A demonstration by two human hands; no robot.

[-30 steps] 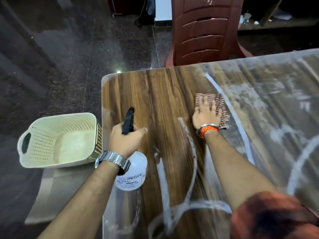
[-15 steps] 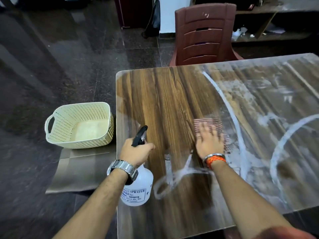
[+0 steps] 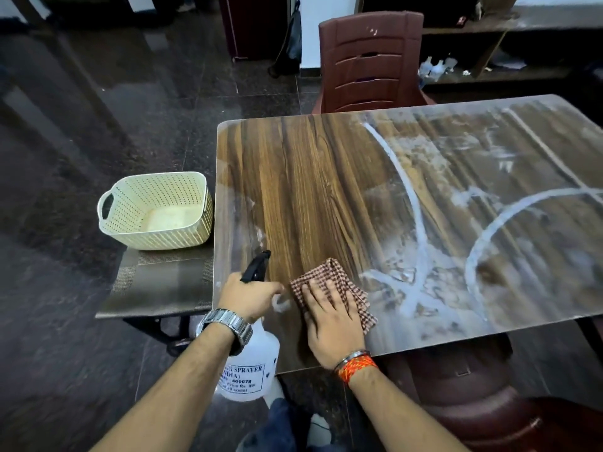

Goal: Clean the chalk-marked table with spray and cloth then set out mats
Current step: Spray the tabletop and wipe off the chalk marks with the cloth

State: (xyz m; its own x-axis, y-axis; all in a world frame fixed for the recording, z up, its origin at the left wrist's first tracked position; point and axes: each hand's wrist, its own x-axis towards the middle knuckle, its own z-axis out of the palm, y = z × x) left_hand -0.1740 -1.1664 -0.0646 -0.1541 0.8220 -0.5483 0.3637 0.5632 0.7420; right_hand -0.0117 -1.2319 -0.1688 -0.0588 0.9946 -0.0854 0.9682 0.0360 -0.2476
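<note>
Now cloth (image 3: 339, 282) lies flat under right hand (image 3: 329, 324) fingers (image 3: 321, 293).

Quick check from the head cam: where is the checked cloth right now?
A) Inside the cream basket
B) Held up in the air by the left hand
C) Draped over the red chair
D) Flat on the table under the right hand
D: the checked cloth lies flat on the table, pressed down by the right hand, while the left hand grips the spray bottle.
</note>
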